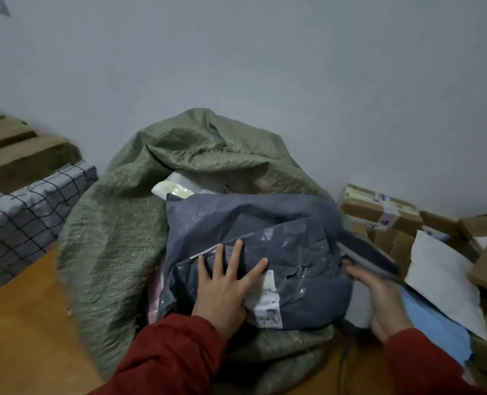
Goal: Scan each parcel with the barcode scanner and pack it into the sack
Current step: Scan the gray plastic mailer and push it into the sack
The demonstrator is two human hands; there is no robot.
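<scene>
A large green woven sack stands open against the wall. A dark grey plastic parcel with a white label lies across its mouth, on top of other parcels. My left hand presses flat on the grey parcel with fingers spread. At the parcel's right edge, my right hand holds a thin grey flap or flat item; what it is stays blurred. A pale yellowish parcel shows deeper in the sack. No barcode scanner is visible.
Cardboard boxes pile up on the right with a white padded mailer and a blue parcel. A checked bedsheet and brown boxes lie on the left. The floor is orange wood.
</scene>
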